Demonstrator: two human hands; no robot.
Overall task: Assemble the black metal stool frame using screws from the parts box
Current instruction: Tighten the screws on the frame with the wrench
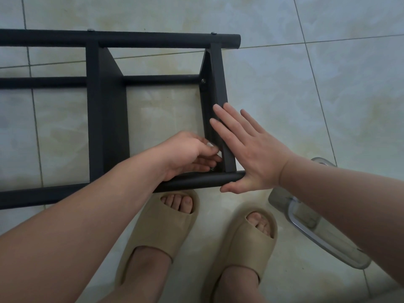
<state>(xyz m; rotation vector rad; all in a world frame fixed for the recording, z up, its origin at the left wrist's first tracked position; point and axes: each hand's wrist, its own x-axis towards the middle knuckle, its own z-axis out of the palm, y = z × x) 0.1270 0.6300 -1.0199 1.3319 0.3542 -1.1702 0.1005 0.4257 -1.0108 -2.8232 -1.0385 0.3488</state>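
Note:
The black metal stool frame [105, 119] lies on its side on the tiled floor, with round tubes at top and bottom joined by flat cross plates. My right hand [247, 149] lies flat and open against the right cross plate [218, 84] and the end of the near tube [203, 179]. My left hand [190, 153] reaches inside the frame, fingers pinched at a small screw [212, 169] in the corner where that plate meets the near tube. Another screw head [203, 80] shows higher on the same plate.
A clear plastic parts box [306, 217] sits on the floor at the right, partly hidden under my right forearm. My two feet in beige slippers [166, 232] stand just in front of the frame. Pale floor tiles surround everything.

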